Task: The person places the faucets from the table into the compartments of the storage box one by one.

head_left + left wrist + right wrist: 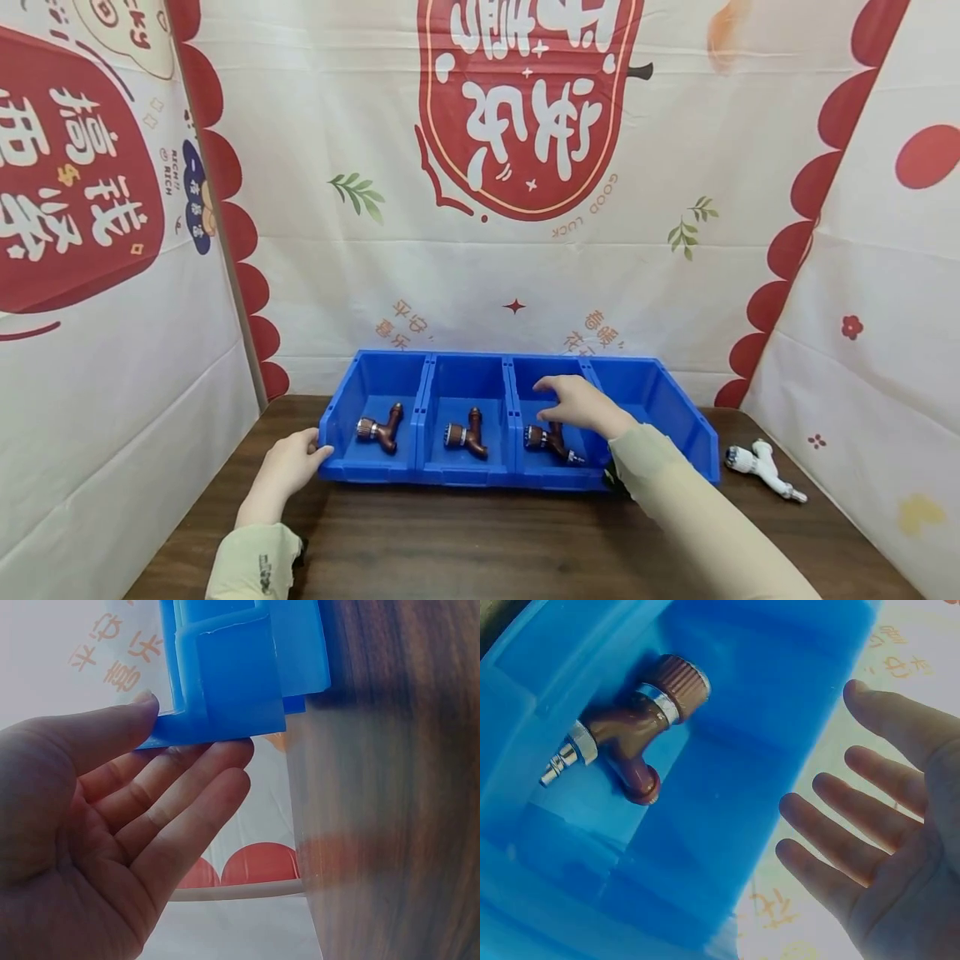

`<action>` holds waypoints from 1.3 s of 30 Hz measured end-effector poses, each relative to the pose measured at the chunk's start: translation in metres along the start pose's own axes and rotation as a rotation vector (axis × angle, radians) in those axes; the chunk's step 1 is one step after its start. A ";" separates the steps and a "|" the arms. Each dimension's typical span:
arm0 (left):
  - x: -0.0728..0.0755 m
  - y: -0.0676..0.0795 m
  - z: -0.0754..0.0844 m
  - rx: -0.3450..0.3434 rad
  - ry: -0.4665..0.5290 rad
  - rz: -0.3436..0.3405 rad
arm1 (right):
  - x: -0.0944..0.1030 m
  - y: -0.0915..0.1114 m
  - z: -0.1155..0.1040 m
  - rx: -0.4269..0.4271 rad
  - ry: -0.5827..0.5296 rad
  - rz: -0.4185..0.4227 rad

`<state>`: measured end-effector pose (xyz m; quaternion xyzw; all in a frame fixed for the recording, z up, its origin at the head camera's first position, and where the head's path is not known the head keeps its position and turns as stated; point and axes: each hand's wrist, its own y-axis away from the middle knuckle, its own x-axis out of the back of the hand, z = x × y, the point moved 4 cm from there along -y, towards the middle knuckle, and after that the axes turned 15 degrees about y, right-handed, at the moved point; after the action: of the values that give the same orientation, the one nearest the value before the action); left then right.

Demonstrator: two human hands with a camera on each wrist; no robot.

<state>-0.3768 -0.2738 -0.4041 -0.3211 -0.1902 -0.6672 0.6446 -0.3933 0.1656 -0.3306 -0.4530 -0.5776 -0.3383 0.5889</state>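
My left hand (288,460) holds the left end of a blue four-compartment bin (465,477), its thumb at the rim and its fingers along the outer wall (240,697). Over the third compartment hovers my right hand (577,403), fingers spread and nothing in them. Below it lies a brown tap (551,440) with a ribbed knob and a silver nozzle, apart from the fingers in the right wrist view (634,735). Another brown tap (385,429) lies in the leftmost compartment, and a third brown tap (468,433) in the second one. My right forearm partly hides the rightmost compartment.
A white tap (763,469) lies on the brown wooden table (480,542), right of the bin. Printed white cloth (420,275) hangs close behind the bin and along both sides of the table.
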 end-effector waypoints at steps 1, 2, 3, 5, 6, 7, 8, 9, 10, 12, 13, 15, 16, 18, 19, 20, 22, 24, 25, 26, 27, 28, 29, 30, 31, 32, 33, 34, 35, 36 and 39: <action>0.000 0.001 -0.002 0.006 -0.001 0.001 | 0.001 0.000 0.000 0.005 0.000 -0.003; -0.001 0.002 -0.003 0.011 0.002 0.001 | 0.003 0.001 0.000 0.007 0.000 -0.005; -0.001 0.003 -0.004 0.013 0.003 0.002 | 0.005 0.001 -0.001 0.010 -0.005 -0.005; -0.001 0.004 -0.004 0.014 0.006 0.005 | 0.009 0.003 0.000 0.012 -0.004 0.002; -0.001 0.004 -0.004 0.012 0.009 0.007 | 0.011 0.004 0.000 0.012 -0.003 0.006; -0.001 0.003 -0.003 0.009 0.011 0.009 | 0.012 0.005 0.001 0.005 -0.003 0.008; -0.002 0.003 -0.002 0.009 0.014 0.007 | 0.014 0.007 0.001 0.003 -0.005 0.008; -0.002 0.002 -0.002 0.009 0.014 0.004 | 0.015 0.009 0.002 0.002 -0.009 0.007; -0.003 0.002 -0.001 0.011 0.014 0.000 | 0.016 0.012 0.002 -0.001 -0.008 0.004; -0.003 0.000 0.000 0.012 0.012 -0.006 | 0.018 0.016 0.004 -0.007 -0.016 0.000; -0.003 -0.001 0.001 0.011 0.010 -0.008 | 0.018 0.018 0.005 -0.011 -0.024 -0.002; -0.003 -0.002 0.002 0.001 0.003 -0.010 | 0.019 0.022 0.006 -0.014 -0.031 0.003; -0.002 -0.002 0.003 -0.005 0.001 -0.011 | 0.020 0.023 0.007 -0.015 -0.034 0.005; -0.001 -0.003 0.004 -0.009 -0.004 -0.012 | 0.020 0.025 0.008 -0.012 -0.036 0.009; -0.001 -0.003 0.003 -0.008 -0.007 -0.012 | 0.020 0.026 0.008 -0.008 -0.031 0.012; 0.000 -0.003 0.003 -0.009 -0.011 -0.012 | 0.020 0.026 0.008 -0.006 -0.027 0.014; 0.000 -0.003 0.003 -0.005 -0.011 -0.014 | 0.020 0.027 0.009 -0.002 -0.021 0.017; 0.000 -0.002 0.002 -0.004 -0.012 -0.016 | 0.020 0.028 0.009 0.000 -0.018 0.021; 0.001 -0.002 0.002 -0.007 -0.013 -0.014 | 0.020 0.028 0.009 0.007 -0.015 0.028; 0.001 -0.002 0.002 -0.009 -0.012 -0.011 | 0.020 0.027 0.009 0.008 -0.017 0.035; 0.002 -0.003 0.003 -0.010 -0.011 -0.007 | 0.020 0.026 0.009 0.010 -0.015 0.041; 0.003 -0.003 0.003 -0.013 -0.012 -0.005 | 0.019 0.025 0.009 0.012 -0.015 0.045; 0.003 -0.003 0.002 -0.014 -0.015 -0.005 | 0.018 0.025 0.009 0.016 -0.012 0.049; 0.002 -0.003 0.001 -0.014 -0.018 -0.005 | 0.016 0.025 0.009 0.018 -0.006 0.051; 0.002 -0.003 0.001 -0.013 -0.020 -0.004 | 0.015 0.025 0.010 0.022 0.004 0.053; 0.001 -0.002 0.000 -0.012 -0.020 -0.005 | 0.013 0.025 0.010 0.017 0.010 0.055; 0.000 -0.002 0.000 -0.012 -0.021 -0.004 | 0.012 0.025 0.010 0.017 0.020 0.059; -0.001 -0.002 -0.001 -0.012 -0.021 -0.004 | 0.011 0.025 0.011 0.017 0.029 0.068; -0.001 -0.002 -0.001 -0.012 -0.019 -0.001 | 0.011 0.026 0.011 0.018 0.043 0.080; -0.002 -0.001 -0.001 -0.014 -0.018 0.002 | 0.010 0.026 0.012 0.015 0.058 0.090; -0.003 -0.001 0.000 -0.015 -0.015 0.006 | 0.009 0.028 0.015 0.006 0.089 0.113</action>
<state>-0.3779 -0.2718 -0.4057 -0.3314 -0.1890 -0.6643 0.6427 -0.3719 0.1905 -0.3273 -0.4675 -0.5255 -0.3227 0.6334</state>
